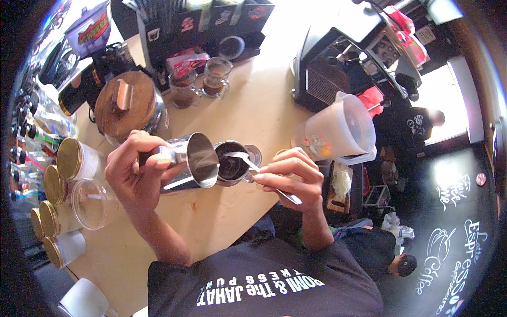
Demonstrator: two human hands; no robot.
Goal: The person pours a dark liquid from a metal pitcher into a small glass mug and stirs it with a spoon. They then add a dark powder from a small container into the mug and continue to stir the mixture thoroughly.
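My left hand [132, 170] grips a shiny steel pitcher [202, 160] by its handle, its mouth tipped to the right beside a smaller metal cup [229, 182]. Dark contents, perhaps coffee, show inside that cup. Between the thumb and fingers of my right hand [295, 174] is a metal spoon [292, 197], its bowl end over the cup's opening. A small round clear rim [255, 153] shows just behind the cup, partly hidden. Whether anything runs from the pitcher cannot be seen.
Two glass mugs [216, 77] with brown drink stand farther back. A wood-lidded jar [126, 105] and gold-lidded jars [71, 158] line the left. At right are a plastic jug [336, 130] and an espresso machine [324, 79]. Two other people [368, 249] are at right.
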